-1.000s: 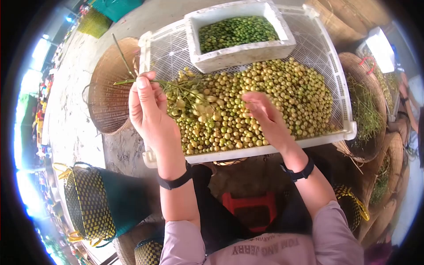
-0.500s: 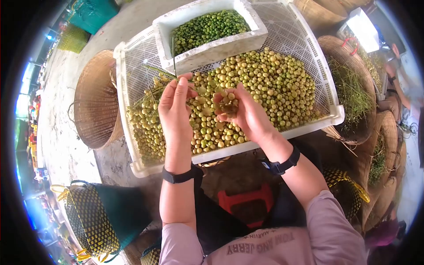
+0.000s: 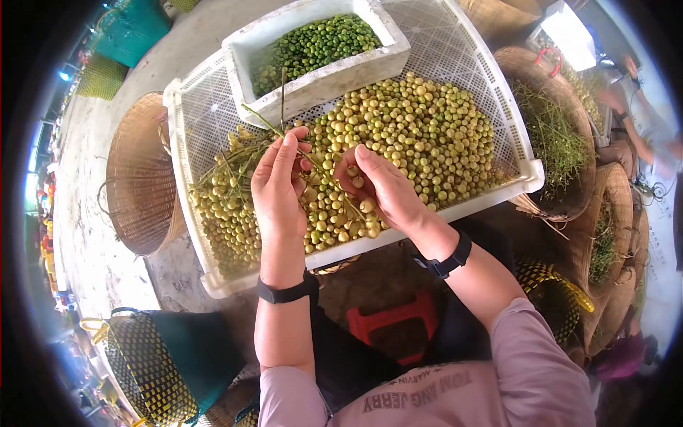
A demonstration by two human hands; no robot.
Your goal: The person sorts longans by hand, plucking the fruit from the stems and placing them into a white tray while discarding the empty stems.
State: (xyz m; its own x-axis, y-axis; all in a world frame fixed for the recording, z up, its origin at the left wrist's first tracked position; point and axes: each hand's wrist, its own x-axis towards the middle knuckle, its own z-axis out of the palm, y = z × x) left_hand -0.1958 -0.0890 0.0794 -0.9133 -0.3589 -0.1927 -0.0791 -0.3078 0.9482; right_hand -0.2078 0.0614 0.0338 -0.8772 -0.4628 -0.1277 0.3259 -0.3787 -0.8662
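My left hand is closed, thumb against fingers, on a thin green stem that forks above the fingertips. The stem's lower part runs down to the right, toward my other hand. My right hand curls around a few small round yellow-green fruits, with more fruits just under its fingers. Both hands are over a white plastic crate holding a broad heap of the same fruits. Leftover stems lie on the heap's left side.
A white foam box of small dark green fruits stands in the crate's far part. Wicker baskets flank the crate; one on the right holds green stems. A red stool is below. A co-worker's arm shows at far right.
My right hand has turned and its fingers have curled down around the fruits. The stem in my left hand leans further left. The whole view has shifted slightly.
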